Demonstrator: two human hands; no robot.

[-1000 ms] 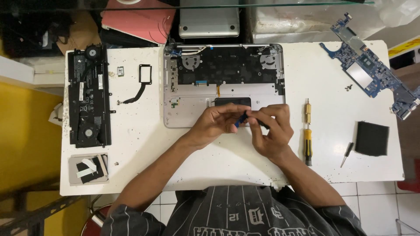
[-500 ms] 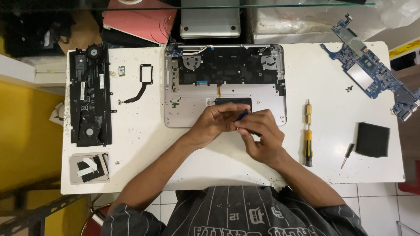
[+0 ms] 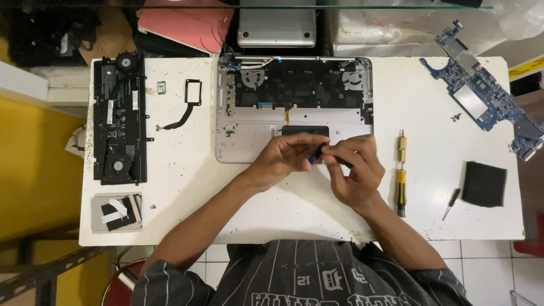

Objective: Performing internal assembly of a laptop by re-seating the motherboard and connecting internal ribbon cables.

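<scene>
Meeting over the near edge of the opened laptop base (image 3: 238, 139), the left hand (image 3: 283, 158) and the right hand (image 3: 354, 170) are brought together, fingertips pinched from both sides on a small blue tool (image 3: 315, 154); it is too small to say whether it is a pry pick or tweezers. Both hands sit just in front of the dark trackpad panel (image 3: 305, 131), so the step in hand looks like fine work on a part or cable at the trackpad, and the next move probably calls for a steady, light touch there rather than force. Just right of the right hand lies a yellow-handled screwdriver (image 3: 400, 190), then a small dark screwdriver (image 3: 451, 203) and a black square pad (image 3: 483, 183). To the left, near the table's front, sits a grey drive bracket (image 3: 116, 212); beyond it the long black battery with fans (image 3: 119, 122) and a black flex cable with a frame (image 3: 187, 102). At the far right corner rests the blue circuit board (image 3: 487, 99).
</scene>
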